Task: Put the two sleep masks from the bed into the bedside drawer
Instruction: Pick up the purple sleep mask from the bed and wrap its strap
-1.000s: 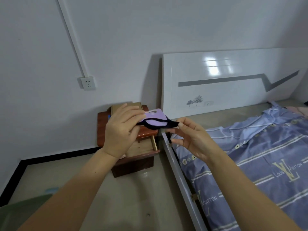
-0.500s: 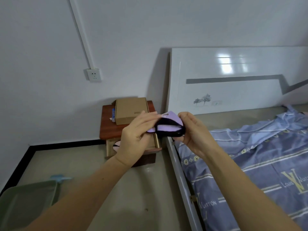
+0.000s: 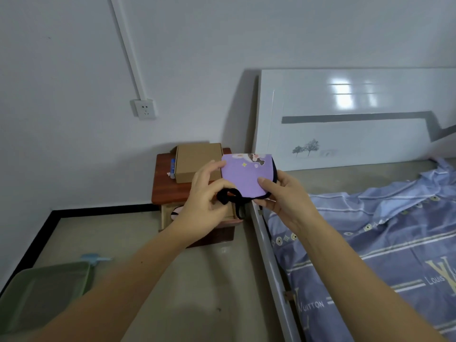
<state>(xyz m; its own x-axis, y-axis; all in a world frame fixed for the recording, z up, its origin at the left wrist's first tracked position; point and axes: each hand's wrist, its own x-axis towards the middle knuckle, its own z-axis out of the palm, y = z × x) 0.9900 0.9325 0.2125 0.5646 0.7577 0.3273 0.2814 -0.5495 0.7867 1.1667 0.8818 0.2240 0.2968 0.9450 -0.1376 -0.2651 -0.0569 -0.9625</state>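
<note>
this looks like the second mask's step: a pink mask (image 3: 175, 212) seems to lie in the open drawer (image 3: 197, 218) already. next, lower the folded purple sleep mask (image 3: 246, 176) toward 7 o'clock into it. left hand (image 3: 204, 208) pinches its black strap (image 3: 230, 197); right hand (image 3: 283, 201) grips its 4 o'clock edge.
</note>
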